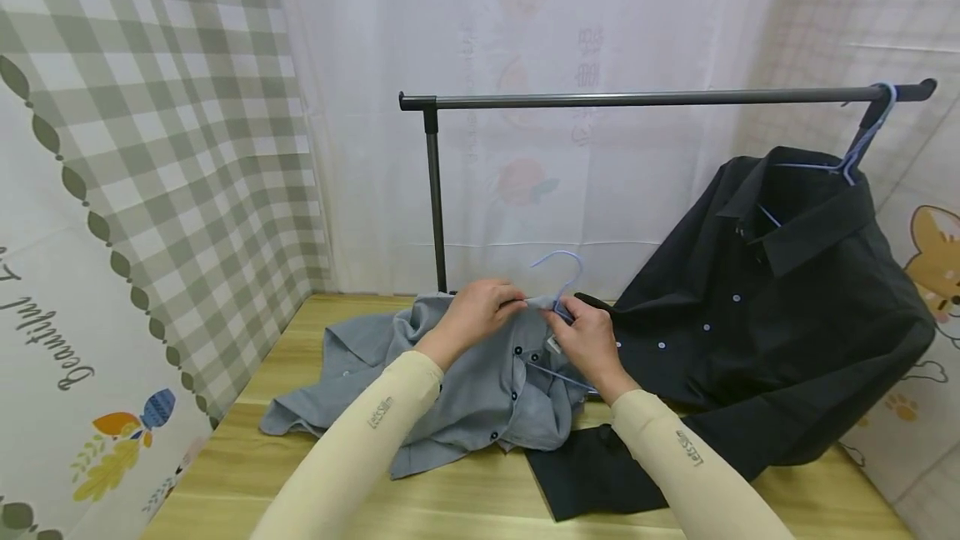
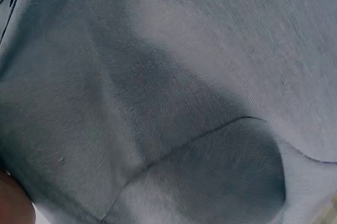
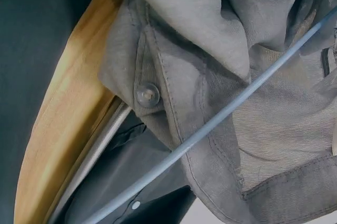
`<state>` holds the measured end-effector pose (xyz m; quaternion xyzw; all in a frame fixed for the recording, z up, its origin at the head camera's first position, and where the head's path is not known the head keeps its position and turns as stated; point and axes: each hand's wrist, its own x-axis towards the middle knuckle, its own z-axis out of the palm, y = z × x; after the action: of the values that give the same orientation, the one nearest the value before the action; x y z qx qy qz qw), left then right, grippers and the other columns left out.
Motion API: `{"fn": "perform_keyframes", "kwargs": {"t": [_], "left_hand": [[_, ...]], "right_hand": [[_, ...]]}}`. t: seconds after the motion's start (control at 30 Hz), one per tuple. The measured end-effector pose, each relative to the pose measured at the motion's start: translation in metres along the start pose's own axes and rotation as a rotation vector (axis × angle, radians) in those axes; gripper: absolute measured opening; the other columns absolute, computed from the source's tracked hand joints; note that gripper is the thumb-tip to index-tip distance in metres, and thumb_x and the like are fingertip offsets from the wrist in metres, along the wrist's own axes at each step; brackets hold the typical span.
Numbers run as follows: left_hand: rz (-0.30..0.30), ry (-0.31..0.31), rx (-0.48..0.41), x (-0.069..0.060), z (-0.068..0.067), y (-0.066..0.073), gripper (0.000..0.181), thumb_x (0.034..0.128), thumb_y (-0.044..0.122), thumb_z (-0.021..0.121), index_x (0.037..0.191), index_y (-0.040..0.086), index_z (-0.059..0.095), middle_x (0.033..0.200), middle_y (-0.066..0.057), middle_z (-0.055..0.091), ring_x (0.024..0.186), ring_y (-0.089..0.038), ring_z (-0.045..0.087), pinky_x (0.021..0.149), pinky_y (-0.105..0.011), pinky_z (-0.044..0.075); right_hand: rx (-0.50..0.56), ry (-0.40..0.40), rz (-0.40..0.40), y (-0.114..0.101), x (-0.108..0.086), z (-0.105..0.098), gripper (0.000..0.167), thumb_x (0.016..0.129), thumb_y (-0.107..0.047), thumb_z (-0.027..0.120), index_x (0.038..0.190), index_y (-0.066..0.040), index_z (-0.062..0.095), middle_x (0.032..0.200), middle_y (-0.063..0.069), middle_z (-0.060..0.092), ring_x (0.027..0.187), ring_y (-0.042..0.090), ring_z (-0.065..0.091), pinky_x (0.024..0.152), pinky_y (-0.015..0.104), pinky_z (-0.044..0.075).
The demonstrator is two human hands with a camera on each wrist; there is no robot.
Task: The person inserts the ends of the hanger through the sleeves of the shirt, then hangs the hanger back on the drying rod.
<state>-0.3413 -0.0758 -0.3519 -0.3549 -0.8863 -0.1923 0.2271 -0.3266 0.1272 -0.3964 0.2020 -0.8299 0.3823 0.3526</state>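
Note:
A grey button-up shirt [image 1: 480, 390] lies rumpled on the table, its collar raised between both hands. With thumb and fingers my left hand [image 1: 480, 315] pinches the collar edge. My right hand [image 1: 588, 340] grips a blue wire hanger [image 1: 579, 265] just below its hook, close to the collar. The hanger's lower bar [image 3: 210, 126] crosses the shirt's opening diagonally in the right wrist view, beside a clear button [image 3: 148, 95]. Grey cloth [image 2: 174, 76] fills the left wrist view, and a bit of a finger [image 2: 13, 203] shows at its lower left.
A black shirt [image 1: 810, 307] hangs on another blue hanger [image 1: 870, 136] at the right end of a dark metal rack [image 1: 637, 99]. Part of the black shirt spreads over the wooden table [image 1: 247, 482]. Printed curtains [image 1: 225, 123] enclose the left, back and right.

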Motion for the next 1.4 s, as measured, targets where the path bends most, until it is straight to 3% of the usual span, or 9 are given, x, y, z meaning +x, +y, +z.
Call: {"fn": "perform_keyframes", "kwargs": {"t": [0.1,0.3,0.47,0.57,0.7,0.87,1.0,1.23,1.4], "left_hand": [[-0.039,-0.006,-0.018,-0.004,-0.005,-0.003,0.019,0.0979,0.027,0.064,0.102,0.014,0.076,0.094,0.002,0.071,0.084,-0.013,0.066,0.075,-0.03,0.052],[-0.116,0.047,-0.03,-0.015,-0.018,-0.02,0.015,0.096,0.022,0.066,0.099,0.012,0.077,0.098,0.0,0.073,0.088,-0.017,0.068,0.08,-0.034,0.053],[-0.167,0.105,-0.074,-0.028,-0.025,-0.036,0.013,0.0953,0.018,0.067,0.096,0.01,0.077,0.098,-0.002,0.073,0.089,-0.019,0.068,0.082,-0.037,0.052],[-0.189,0.127,-0.101,-0.035,-0.028,-0.043,0.011,0.0953,0.016,0.067,0.093,0.01,0.077,0.094,-0.002,0.072,0.085,-0.019,0.067,0.078,-0.038,0.052],[-0.204,0.132,-0.113,-0.042,-0.03,-0.049,0.012,0.0957,0.017,0.067,0.095,0.009,0.077,0.091,-0.003,0.072,0.082,-0.02,0.067,0.077,-0.038,0.052],[-0.26,0.158,-0.132,-0.051,-0.033,-0.055,0.015,0.0953,0.017,0.068,0.102,0.006,0.077,0.098,-0.007,0.073,0.091,-0.024,0.069,0.082,-0.04,0.053],[-0.255,0.198,-0.146,-0.053,-0.036,-0.057,0.016,0.0943,0.015,0.069,0.103,0.004,0.077,0.101,-0.009,0.074,0.094,-0.027,0.069,0.083,-0.042,0.053],[-0.284,0.244,-0.167,-0.051,-0.043,-0.057,0.016,0.0939,0.016,0.069,0.102,0.004,0.077,0.099,-0.01,0.074,0.093,-0.027,0.069,0.082,-0.042,0.053],[-0.331,0.26,-0.195,-0.049,-0.048,-0.055,0.017,0.0947,0.017,0.068,0.102,0.004,0.077,0.1,-0.009,0.074,0.093,-0.026,0.069,0.083,-0.041,0.053]], "right_hand": [[-0.001,-0.044,0.036,0.001,0.0,-0.001,0.013,0.084,-0.015,0.081,0.087,-0.007,0.072,0.065,-0.001,0.062,0.053,0.012,0.049,0.051,0.028,0.041],[-0.09,-0.22,0.233,0.017,-0.01,-0.007,0.019,0.087,-0.026,0.078,0.098,-0.012,0.074,0.082,-0.001,0.07,0.067,0.016,0.058,0.062,0.035,0.045],[-0.141,-0.254,0.342,0.031,-0.026,-0.005,0.02,0.087,-0.023,0.078,0.101,-0.009,0.073,0.088,0.004,0.072,0.077,0.023,0.063,0.073,0.045,0.048],[-0.108,-0.235,0.451,0.031,-0.038,0.002,0.027,0.087,-0.02,0.077,0.109,-0.005,0.07,0.092,0.009,0.072,0.086,0.029,0.066,0.086,0.051,0.047],[0.033,-0.14,0.69,0.024,-0.051,0.013,0.054,0.088,-0.022,0.076,0.133,-0.001,0.055,0.106,0.017,0.071,0.101,0.032,0.064,0.097,0.051,0.043],[0.204,-0.029,0.889,0.013,-0.055,0.022,0.068,0.087,-0.027,0.076,0.14,0.002,0.044,0.113,0.023,0.068,0.106,0.035,0.061,0.097,0.046,0.042],[0.205,-0.009,0.904,0.007,-0.053,0.025,0.062,0.087,-0.031,0.075,0.132,0.003,0.051,0.113,0.024,0.068,0.107,0.036,0.061,0.096,0.044,0.042],[0.288,0.051,0.894,0.004,-0.052,0.029,0.049,0.089,-0.038,0.075,0.113,0.004,0.065,0.09,0.008,0.071,0.078,0.016,0.063,0.07,0.023,0.046],[0.195,-0.026,0.769,0.005,-0.055,0.031,0.043,0.089,-0.037,0.076,0.109,0.001,0.071,0.102,0.012,0.069,0.094,0.023,0.061,0.084,0.034,0.047]]}}
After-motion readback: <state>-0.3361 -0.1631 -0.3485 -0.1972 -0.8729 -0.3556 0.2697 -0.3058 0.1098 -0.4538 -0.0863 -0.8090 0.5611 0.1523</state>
